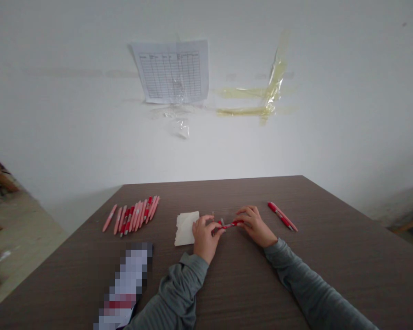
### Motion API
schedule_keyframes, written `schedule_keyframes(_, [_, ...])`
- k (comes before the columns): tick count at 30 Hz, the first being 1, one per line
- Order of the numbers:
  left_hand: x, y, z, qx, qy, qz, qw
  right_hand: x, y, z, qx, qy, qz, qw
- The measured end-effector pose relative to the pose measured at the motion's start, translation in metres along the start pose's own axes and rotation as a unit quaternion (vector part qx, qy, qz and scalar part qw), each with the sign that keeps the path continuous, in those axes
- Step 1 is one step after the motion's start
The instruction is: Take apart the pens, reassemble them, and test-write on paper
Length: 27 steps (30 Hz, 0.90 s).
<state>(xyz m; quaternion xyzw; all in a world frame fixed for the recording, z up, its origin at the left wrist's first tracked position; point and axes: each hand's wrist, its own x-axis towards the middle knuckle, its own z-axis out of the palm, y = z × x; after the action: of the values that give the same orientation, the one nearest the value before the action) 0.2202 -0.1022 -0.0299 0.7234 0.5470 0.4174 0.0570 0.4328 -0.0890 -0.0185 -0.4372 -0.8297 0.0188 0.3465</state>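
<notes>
A red pen with a pale band lies sideways between my two hands. My left hand pinches its left end, and my right hand has its fingertips closed on the right end. Small red and grey bits show just behind my left fingertips; I cannot make out what they are. Under and beside my left hand rests a cream paper piece with rough edges, partly covered by the fingers. To the right of my right hand, a red pen and a pink pen lie side by side.
Several pink and red pens lie in a slanted row on the left of the brown table. A pixelated flat object is near the front left. Behind the table, a printed sheet and yellowed tape cling to the wall.
</notes>
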Motion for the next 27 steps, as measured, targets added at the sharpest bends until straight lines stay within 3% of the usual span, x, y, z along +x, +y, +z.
schedule_keyframes(21, [0.002, 0.002, -0.004, 0.017, -0.012, -0.037, 0.999, -0.001, 0.018, 0.006, 0.092, 0.025, 0.112, 0.989])
schedule_keyframes(27, [0.001, 0.007, -0.007, 0.024, -0.02, -0.052, 0.998, -0.002, 0.02, 0.013, 0.054, -0.024, 0.122, 0.991])
